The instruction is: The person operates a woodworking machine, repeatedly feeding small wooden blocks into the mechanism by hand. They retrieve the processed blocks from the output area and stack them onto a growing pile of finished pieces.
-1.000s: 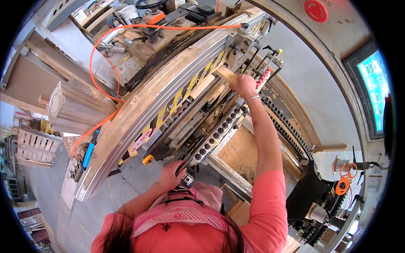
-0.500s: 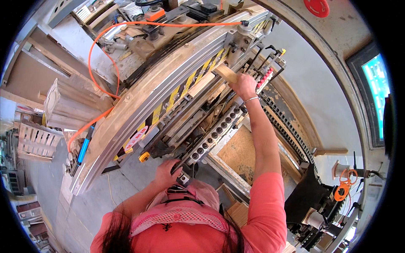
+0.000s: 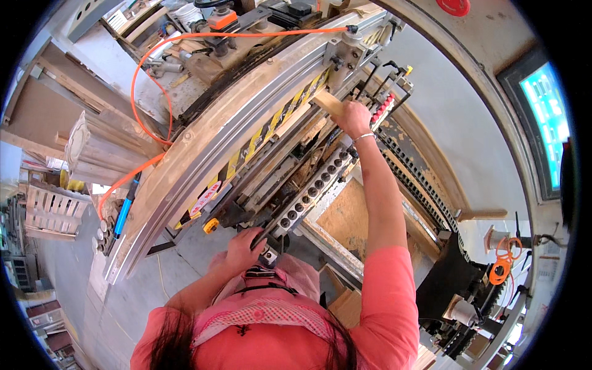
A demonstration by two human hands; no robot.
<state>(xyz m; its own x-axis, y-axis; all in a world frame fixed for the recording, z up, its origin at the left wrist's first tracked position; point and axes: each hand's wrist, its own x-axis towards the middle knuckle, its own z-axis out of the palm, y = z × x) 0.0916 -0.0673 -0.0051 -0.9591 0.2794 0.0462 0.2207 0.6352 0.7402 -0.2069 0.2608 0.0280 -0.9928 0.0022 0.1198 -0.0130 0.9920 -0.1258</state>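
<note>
At the far end of the long machine, my right hand grips the end of a pale wooden piece. The piece's other end reaches the yellow-and-black striped guard. My left hand is closed around a dark handle at the machine's near end, close to my waist. Part of that handle is hidden by the fingers. Between my hands runs a metal rail with a row of round black knobs. Another light wooden strip lies along the guard.
An orange hose loops over the curved machine beam, where a blue tool lies at the left end. A lit screen and a red button are at right. Toothed chain tracks run behind my right arm.
My left hand has moved slightly right and up along the dark handle. My right hand stays on the wooden piece, shifting only a little. The whole view has tilted slightly.
</note>
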